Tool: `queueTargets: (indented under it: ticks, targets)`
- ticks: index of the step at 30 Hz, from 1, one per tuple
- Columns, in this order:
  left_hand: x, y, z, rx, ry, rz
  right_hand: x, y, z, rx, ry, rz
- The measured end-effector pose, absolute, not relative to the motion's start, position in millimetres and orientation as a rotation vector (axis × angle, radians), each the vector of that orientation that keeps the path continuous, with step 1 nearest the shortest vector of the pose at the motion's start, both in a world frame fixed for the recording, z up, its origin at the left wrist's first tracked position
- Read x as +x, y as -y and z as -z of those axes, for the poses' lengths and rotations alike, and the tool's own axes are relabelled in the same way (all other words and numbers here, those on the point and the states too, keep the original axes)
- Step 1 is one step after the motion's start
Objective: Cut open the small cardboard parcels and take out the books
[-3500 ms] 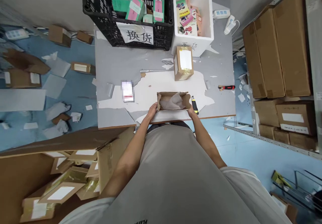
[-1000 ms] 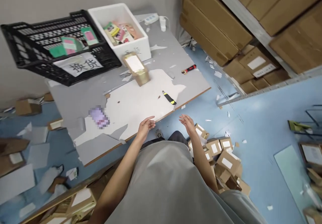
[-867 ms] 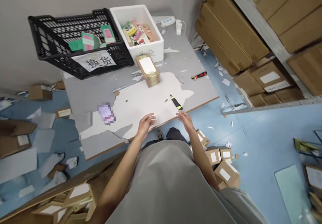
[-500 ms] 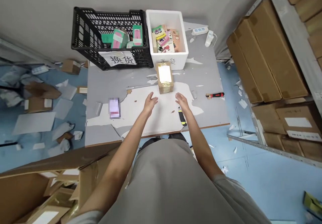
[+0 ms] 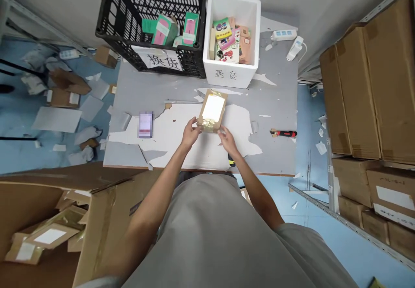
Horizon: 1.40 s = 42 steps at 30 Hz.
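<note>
A small taped box [image 5: 212, 111] with a white label is gripped at its near end between the left hand [image 5: 189, 134] and the right hand [image 5: 228, 142], fingers curved round its two near corners. It is held over the middle of the grey table [image 5: 275, 93]; whether its underside is touching the surface cannot be told. At the far left, a black crate [image 5: 193, 65] is partly filled with green-and-pink boxes [image 5: 164, 31], and a paper sign [image 5: 165, 58] is fixed to its front. Just beside it on the right, a white foam box [image 5: 227, 80] is marked with handwriting and loaded with colourful packs [image 5: 227, 37]. At the near left, taped parcels [image 5: 50, 236] with white labels are piled inside a big open carton [image 5: 97, 232].
</note>
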<state>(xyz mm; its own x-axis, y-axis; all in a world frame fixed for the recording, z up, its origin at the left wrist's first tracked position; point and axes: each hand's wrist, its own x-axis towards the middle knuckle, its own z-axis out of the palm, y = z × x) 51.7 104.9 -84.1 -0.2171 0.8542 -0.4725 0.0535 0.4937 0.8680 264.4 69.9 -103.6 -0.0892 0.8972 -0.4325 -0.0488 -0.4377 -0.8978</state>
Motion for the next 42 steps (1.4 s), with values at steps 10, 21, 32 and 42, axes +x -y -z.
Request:
queueTargets:
  ticks: [10,21,32,42]
  targets:
    - [-31,27,103,0.457,-1.841,-0.891,272,-55,122,-1.747,1.094,-1.397]
    - [-56,27,117,0.847,-1.543,-0.627,248,-34,146,-1.795,1.214,-1.354]
    - [-131,39,142,0.907,-1.542,-0.507,177,96,134,-1.917,0.959,-1.346]
    - [-135,17,146,0.986,-1.435,-0.562,191,101,111,-1.832,0.931,-1.153]
